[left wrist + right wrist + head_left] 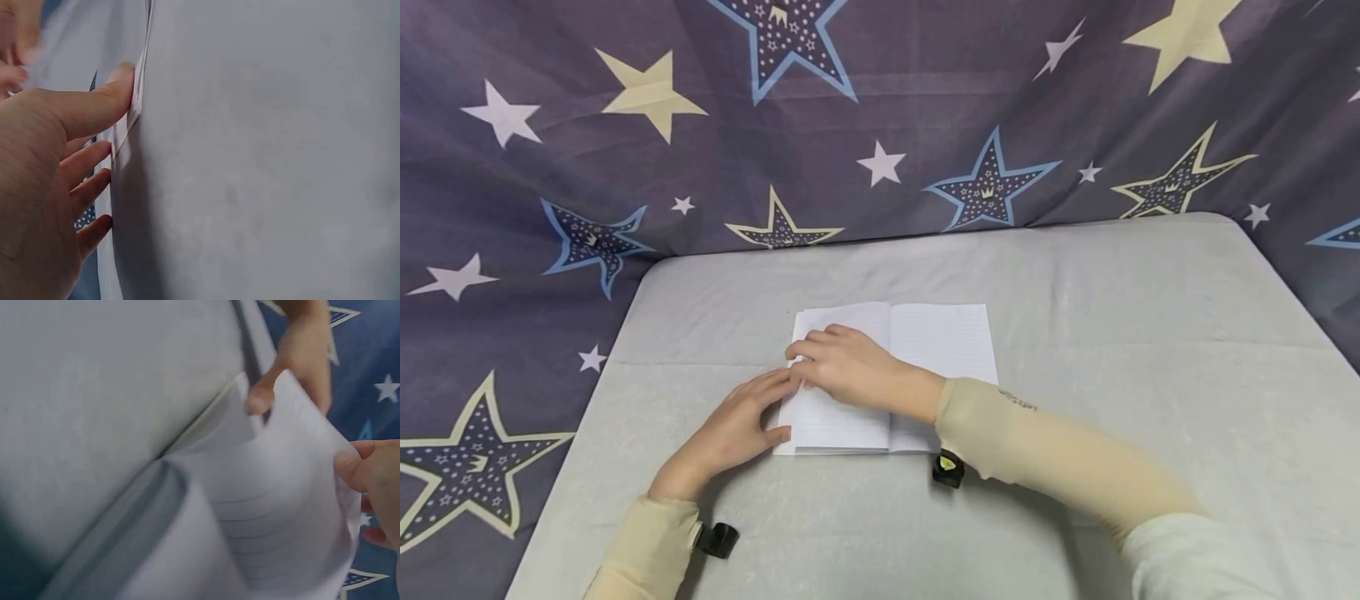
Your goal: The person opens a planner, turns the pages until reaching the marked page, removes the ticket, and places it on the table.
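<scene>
A white lined notebook [943,342] lies open on the table. My right hand [850,367] reaches across its left half. In the right wrist view, the thumb and fingers of that hand pinch the outer edge of a page [294,469], which curves up off the pages beneath. My left hand [730,429] is at the notebook's left edge, its fingers extended and close to the right hand's fingertips. In the left wrist view its thumb [103,106] rests on the notebook's near left corner.
A pale grey cloth covers the table [1150,333]. Behind it and at the sides hangs a dark curtain [820,142] printed with stars. Each wrist wears a small black camera, one on the left [718,540] and one on the right [948,469].
</scene>
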Tool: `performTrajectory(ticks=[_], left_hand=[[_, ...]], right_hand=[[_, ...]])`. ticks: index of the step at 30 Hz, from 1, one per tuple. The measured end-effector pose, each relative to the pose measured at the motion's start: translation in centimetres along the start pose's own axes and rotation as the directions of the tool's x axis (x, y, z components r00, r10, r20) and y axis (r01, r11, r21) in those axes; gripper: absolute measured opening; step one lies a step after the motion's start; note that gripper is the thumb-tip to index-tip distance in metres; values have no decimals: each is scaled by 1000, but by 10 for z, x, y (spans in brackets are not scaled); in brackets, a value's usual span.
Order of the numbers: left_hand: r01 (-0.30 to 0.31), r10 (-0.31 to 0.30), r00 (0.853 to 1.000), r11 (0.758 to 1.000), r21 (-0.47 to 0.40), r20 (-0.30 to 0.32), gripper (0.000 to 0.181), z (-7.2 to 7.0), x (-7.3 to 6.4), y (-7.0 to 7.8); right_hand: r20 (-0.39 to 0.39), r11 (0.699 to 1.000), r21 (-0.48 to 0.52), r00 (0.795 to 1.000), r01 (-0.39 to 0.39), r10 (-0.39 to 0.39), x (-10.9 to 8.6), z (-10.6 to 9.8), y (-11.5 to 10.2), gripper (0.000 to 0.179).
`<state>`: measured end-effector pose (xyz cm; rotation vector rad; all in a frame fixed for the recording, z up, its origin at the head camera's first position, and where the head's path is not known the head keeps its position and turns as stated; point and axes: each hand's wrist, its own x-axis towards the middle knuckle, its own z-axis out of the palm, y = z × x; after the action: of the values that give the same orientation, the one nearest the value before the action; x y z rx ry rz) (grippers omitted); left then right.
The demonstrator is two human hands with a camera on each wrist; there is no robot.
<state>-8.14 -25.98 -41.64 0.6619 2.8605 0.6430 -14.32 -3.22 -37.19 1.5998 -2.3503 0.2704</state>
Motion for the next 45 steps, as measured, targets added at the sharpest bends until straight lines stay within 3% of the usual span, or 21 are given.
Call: performTrajectory(ticks=[6,12,17,25,32,39,45], left_hand=[[3,-3,1000,1000,-13,6,67,0,-2,1],[1,-1,1000,1000,-12,6,66,0,-2,3],[-6,7,1000,1000,-19,11,69,0,-2,1],[8,-8,1000,1000,-10,15,71,-2,-3,-1],[22,-22,1000,1000,-15,12,64,-4,-3,0],[19,-19,1000,1000,3,16,74,1,-4,2],[27,-27,999,1000,-1,38,76,0,-2,3]], right_hand=[[127,1000,15,992,-12,10,2,22,-4,14],[190,998,39,981,-49,40,-5,29,-6,38],[150,994,56,985,-96,86,-20,21,-4,31],[72,964,174,979,-201,191,-47,12,-1,19],[100,939,284,980,-192,171,-55,15,1,20],[169,908,360,972,-214,162,-61,14,0,20],[111,911,351,976,-214,187,-89,-8,5,19]])
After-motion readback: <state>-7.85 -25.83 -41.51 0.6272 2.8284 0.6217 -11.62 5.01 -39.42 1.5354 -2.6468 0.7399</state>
